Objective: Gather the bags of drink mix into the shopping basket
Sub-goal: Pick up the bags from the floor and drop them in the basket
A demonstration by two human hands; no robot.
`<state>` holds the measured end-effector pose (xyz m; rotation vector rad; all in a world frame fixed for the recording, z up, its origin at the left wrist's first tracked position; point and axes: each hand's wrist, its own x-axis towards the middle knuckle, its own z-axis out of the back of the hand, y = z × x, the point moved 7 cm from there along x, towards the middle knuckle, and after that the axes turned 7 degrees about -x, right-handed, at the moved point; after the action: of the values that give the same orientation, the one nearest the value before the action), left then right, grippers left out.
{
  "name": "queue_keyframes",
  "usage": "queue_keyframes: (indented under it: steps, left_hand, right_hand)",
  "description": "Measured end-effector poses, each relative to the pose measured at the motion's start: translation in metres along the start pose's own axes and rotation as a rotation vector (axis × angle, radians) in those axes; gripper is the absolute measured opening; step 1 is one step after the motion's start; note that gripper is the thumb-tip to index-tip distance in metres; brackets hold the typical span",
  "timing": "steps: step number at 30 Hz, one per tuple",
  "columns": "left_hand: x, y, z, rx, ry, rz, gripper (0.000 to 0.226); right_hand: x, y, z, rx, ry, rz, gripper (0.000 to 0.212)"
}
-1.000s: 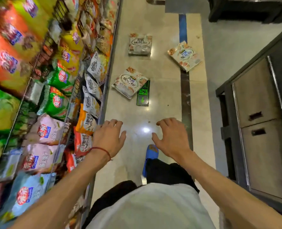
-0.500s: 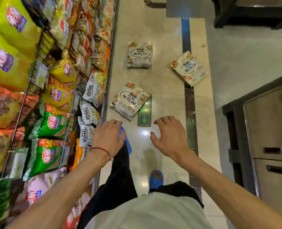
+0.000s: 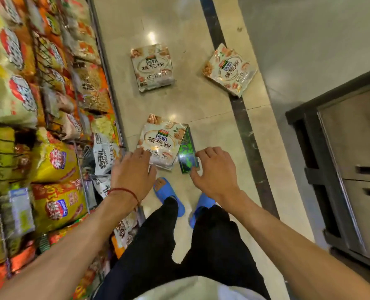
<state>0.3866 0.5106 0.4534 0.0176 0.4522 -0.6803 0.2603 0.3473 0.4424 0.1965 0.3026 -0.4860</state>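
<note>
Partly, L hand (image 3: 133, 172) blocks near bag (image 3: 161, 141) corner, R hand (image 3: 214, 172) alongside

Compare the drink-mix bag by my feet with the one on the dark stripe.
The near white plastic bag overlaps a green floor sticker; the far white plastic bag lies partly on the dark floor stripe. The near bag's print reads nearly upright; the far bag's is strongly rotated. Both lie flat, same design.

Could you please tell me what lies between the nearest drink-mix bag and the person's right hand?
In the head view, a green rectangular floor sticker lies between the nearest white plastic drink-mix bag and the right hand.
</note>
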Motion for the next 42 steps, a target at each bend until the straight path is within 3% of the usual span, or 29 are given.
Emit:
queue_keyframes:
  steps: [8,13,19,24,28,32,33,35,39,42]
  left_hand:
    - [0.1,0.038,-0.082,0.0,0.124,-0.001,0.041]
    - [0.155,0.067,-0.172,0.001,0.177,0.035,0.04]
    - [0.225,0.122,-0.294,-0.082,0.275,0.178,0.043]
    - [0.287,0.175,-0.405,-0.225,0.268,0.305,0.056]
    - [0.327,0.209,-0.481,-0.419,0.201,0.415,0.077]
    - [0.359,0.244,-0.539,-0.64,0.126,0.625,0.104]
    - [0.366,0.25,-0.55,-0.703,0.109,0.661,0.11]
    - [0.376,0.258,-0.567,-0.791,0.098,0.685,0.113]
    - [0.381,0.267,-0.573,-0.846,0.103,0.707,0.1]
    - [0.375,0.264,-0.564,-0.924,0.123,0.741,0.082]
  right_hand:
    - [0.102,0.004,-0.093,0.219,0.094,-0.13,0.035]
    - [0.157,0.002,-0.189,0.281,0.199,-0.242,0.037]
    - [0.21,0.01,-0.317,0.33,0.307,-0.255,0.045]
    - [0.251,0.008,-0.447,0.643,0.35,-0.501,0.051]
    - [0.282,0.0,-0.542,0.87,0.326,-0.782,0.038]
    - [0.302,-0.004,-0.635,1.176,0.321,-0.968,0.087]
    - [0.307,-0.004,-0.65,1.242,0.319,-0.975,0.09]
    - [0.313,-0.003,-0.66,1.299,0.321,-0.989,0.081]
    - [0.319,-0.004,-0.666,1.376,0.299,-0.957,0.03]
    - [0.318,-0.005,-0.656,1.4,0.313,-0.983,0.025]
